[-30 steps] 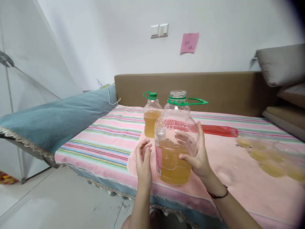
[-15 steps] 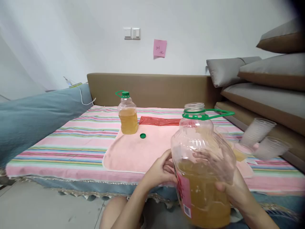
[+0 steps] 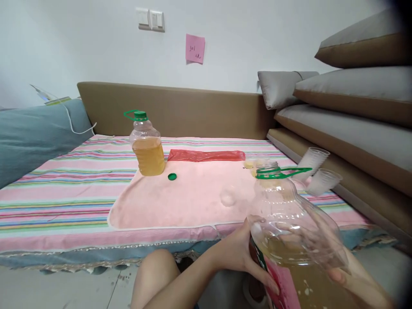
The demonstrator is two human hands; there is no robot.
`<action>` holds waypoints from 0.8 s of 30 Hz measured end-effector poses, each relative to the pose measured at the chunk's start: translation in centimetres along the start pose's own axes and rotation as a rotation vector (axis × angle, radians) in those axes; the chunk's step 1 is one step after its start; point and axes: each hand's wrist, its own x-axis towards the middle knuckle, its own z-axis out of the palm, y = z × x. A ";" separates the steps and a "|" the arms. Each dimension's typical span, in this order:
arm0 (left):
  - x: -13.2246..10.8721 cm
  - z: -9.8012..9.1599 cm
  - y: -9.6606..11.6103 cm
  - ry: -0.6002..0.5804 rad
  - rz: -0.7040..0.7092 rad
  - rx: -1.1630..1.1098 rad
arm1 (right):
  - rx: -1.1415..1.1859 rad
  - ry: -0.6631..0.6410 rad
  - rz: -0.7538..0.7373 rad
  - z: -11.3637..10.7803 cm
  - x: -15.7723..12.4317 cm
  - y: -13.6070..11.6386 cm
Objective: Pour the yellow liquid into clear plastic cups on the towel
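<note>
1 uncapped jug (image 3: 289, 231), half-full of amber liquid, clasped between our left hand (image 3: 246, 255) and right hand (image 3: 352, 277); green cap (image 3: 172, 176) on towel (image 3: 193, 206); 2 cups (image 3: 313, 161) empty.

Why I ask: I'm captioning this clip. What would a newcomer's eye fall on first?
The eye goes first to the large jug at lower right: uncapped, green-handled, part full of amber liquid, gripped between the left hand and the right hand. Next comes the smaller capped bottle standing on the pink towel, with a loose green cap beside it. A pink sticky note stands out on the white wall.
</note>
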 end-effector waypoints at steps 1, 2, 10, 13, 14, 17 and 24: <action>0.2 0.3 -0.1 -0.033 -0.007 0.000 | -0.019 -0.001 0.008 -0.3 -0.1 -0.1; 0.4 0.6 -0.1 -0.086 -0.016 0.009 | -0.030 -0.011 0.020 -0.6 -0.1 -0.3; 1.6 1.6 -1.6 -0.234 -0.018 -0.108 | -0.093 -0.015 0.113 -1.7 0.3 -2.0; 1.9 1.7 -3.5 -0.204 -0.062 -0.181 | -0.167 -0.004 0.094 -1.9 0.8 -2.8; 1.9 1.8 -4.2 -0.183 -0.071 -0.214 | -0.191 0.001 0.093 -2.0 1.0 -3.0; 1.9 2.0 -6.1 -0.122 -0.074 -0.307 | -0.251 0.022 0.114 -2.0 1.5 -3.6; 1.9 2.8 -8.0 -0.124 -0.159 -0.469 | -0.211 0.048 0.192 -1.4 2.1 -5.0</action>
